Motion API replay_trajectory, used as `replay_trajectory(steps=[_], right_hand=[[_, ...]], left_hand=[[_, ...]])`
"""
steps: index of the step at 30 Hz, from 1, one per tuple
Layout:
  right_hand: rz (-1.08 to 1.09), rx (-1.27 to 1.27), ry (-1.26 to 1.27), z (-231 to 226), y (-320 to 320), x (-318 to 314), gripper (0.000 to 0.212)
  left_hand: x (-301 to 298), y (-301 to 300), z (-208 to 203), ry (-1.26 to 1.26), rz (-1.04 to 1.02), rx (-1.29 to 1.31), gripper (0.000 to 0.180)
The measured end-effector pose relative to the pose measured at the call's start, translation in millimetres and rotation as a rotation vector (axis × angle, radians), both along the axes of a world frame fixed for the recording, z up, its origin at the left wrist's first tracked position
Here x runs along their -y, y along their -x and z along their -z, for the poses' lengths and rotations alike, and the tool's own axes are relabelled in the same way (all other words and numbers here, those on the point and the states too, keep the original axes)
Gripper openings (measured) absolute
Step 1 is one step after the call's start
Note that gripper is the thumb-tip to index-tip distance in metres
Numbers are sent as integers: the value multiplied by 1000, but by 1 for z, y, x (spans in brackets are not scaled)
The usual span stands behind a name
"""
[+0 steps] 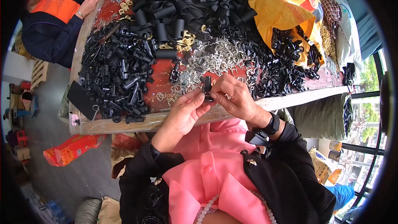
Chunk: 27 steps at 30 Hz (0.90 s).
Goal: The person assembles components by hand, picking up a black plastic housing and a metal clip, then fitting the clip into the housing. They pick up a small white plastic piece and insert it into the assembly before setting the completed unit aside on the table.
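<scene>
Just above the table's near edge, both my hands meet at a small black plastic part (207,85). My left hand (187,110) grips its lower end between thumb and fingers. The thumb and fingertips of my right hand (235,97) pinch it from the other side. Fingers hide some of the part, so its exact kind does not show. Beyond my hands lies a pile of silver metal clips (217,56). To the left is a large heap of black plastic fittings (120,72). On the right, smaller black pieces (275,72) are heaped.
Black tubes (178,2) are piled at the back, beside a yellow sack (280,4). Some cream-coloured parts (185,41) lie mid-table. A co-worker (54,20) in dark and orange clothes handles something small at the left. A black flat sheet (82,101) rests at the near-left corner.
</scene>
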State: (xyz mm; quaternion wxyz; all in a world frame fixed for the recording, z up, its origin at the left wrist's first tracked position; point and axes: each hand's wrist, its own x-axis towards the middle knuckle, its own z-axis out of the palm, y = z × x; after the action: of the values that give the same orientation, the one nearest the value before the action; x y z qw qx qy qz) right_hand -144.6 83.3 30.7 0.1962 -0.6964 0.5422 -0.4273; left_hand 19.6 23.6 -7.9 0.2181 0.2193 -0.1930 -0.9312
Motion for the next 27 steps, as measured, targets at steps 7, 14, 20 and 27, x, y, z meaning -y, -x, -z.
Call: replay_trajectory(steps=[7,14,20,27], right_hand=[[-43,-181,119,-2,0,-1,11],[-99,353,-210,11,0,-5,12],[-254,947,-465,34,9,-3,12],[280,-465,-170,25,81,21,15]], left_hand=[[-1,-1,-1,28,18,31,21],[1,-4,-6,69,99,92,21],[2,-2,-3,51,139,147,19],[12,-7,3,58,16,187,19]])
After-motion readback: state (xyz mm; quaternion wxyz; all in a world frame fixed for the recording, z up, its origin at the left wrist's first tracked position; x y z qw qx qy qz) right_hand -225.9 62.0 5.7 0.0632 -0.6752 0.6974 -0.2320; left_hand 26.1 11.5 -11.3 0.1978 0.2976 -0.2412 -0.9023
